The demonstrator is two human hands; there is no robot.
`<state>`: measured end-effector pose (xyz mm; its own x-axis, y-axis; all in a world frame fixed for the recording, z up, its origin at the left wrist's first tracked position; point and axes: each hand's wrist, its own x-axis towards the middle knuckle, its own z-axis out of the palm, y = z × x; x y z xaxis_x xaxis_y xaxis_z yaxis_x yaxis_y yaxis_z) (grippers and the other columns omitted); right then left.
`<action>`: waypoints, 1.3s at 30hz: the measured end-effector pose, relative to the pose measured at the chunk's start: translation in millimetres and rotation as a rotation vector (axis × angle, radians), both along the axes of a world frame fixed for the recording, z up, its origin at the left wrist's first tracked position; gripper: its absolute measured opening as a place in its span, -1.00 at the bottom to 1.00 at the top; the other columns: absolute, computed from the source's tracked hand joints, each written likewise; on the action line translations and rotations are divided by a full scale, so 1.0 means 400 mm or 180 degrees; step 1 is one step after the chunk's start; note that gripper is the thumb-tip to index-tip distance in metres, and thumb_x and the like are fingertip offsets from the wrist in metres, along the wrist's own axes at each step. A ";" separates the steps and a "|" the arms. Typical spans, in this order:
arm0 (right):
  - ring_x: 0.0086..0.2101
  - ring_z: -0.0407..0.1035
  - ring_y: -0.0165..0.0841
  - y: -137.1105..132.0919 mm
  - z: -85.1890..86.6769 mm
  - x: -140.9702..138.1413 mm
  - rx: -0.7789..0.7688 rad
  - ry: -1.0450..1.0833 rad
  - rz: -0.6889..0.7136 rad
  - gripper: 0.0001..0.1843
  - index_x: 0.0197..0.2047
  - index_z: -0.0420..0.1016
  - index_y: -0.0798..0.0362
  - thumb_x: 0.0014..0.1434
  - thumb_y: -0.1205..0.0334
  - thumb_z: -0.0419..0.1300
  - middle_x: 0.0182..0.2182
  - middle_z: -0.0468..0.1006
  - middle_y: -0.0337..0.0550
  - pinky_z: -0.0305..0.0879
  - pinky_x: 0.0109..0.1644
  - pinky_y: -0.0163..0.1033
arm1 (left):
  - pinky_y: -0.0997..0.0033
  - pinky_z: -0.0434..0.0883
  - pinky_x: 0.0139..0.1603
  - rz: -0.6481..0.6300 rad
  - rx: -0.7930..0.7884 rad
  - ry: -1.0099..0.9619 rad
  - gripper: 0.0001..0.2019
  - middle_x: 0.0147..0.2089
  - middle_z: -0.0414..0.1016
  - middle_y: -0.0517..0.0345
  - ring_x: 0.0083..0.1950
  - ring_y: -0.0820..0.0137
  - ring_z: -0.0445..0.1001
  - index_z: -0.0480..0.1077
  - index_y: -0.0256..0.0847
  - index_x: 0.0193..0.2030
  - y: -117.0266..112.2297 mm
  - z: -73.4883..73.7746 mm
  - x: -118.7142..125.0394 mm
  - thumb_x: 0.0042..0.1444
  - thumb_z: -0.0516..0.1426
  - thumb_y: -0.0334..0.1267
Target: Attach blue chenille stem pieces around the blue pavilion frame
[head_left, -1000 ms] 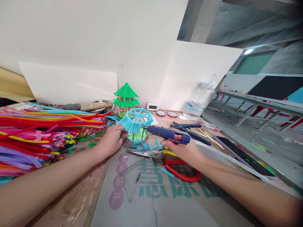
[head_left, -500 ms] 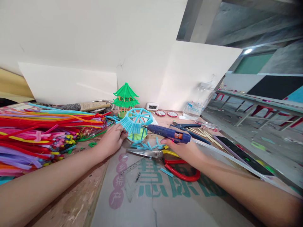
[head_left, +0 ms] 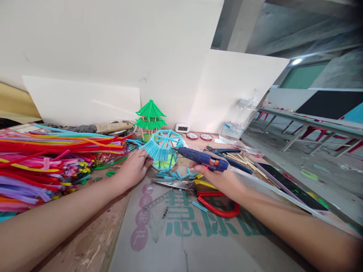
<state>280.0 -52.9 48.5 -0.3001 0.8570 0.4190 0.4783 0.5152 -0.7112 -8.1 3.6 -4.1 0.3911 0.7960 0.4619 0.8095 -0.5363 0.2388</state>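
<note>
My left hand is closed on the left edge of a light-blue pavilion model made of pipe cleaners, with a spoked ring on top and a slatted sloping side. In my right hand is a blue glue gun, its tip pointing left at the model's right rim; whether the tip touches I cannot tell. Short blue pipe cleaner pieces lie just below the model. Scissors with red and yellow handles rest under my right hand. Behind the model stands a green tiered pavilion.
Bundles of coloured pipe cleaners fill the left side. At the back are a small digital clock, two round tins and a water bottle. Pliers, wooden sticks and a phone lie to the right.
The glue gun's tip has shifted very slightly along the model's right rim, and my right fingers have moved a little. My left hand and the model look still.
</note>
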 end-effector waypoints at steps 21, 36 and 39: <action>-0.38 0.41 -0.34 -0.008 0.006 -0.012 0.0057 0.0030 -0.0152 -0.78 -0.28 0.44 -0.01 0.12 0.03 0.27 -0.41 0.53 -0.26 0.34 -0.26 -0.26 | 0.07 0.33 0.05 0.0008 0.0018 0.0084 -0.77 -0.16 0.42 -0.07 -0.03 0.12 0.39 0.30 -0.21 -0.31 0.000 -0.001 0.000 0.31 -0.04 -0.16; -0.40 0.44 -0.36 -0.008 0.009 -0.017 0.0088 -0.0028 -0.0162 -0.82 -0.29 0.47 -0.01 0.10 0.08 0.28 -0.43 0.58 -0.28 0.38 -0.29 -0.30 | 0.07 0.34 0.01 0.0035 0.0037 0.0109 -0.77 -0.18 0.42 -0.07 -0.07 0.12 0.38 0.29 -0.21 -0.33 -0.001 0.001 0.000 0.30 -0.03 -0.17; -0.38 0.46 -0.35 -0.005 0.008 -0.016 0.0101 -0.0043 -0.0184 -0.82 -0.26 0.48 -0.02 0.10 0.08 0.28 -0.41 0.59 -0.28 0.40 -0.28 -0.29 | 0.07 0.34 -0.01 0.0043 0.0059 0.0111 -0.77 -0.20 0.41 -0.07 -0.08 0.11 0.38 0.28 -0.21 -0.35 -0.002 0.001 0.001 0.29 -0.03 -0.17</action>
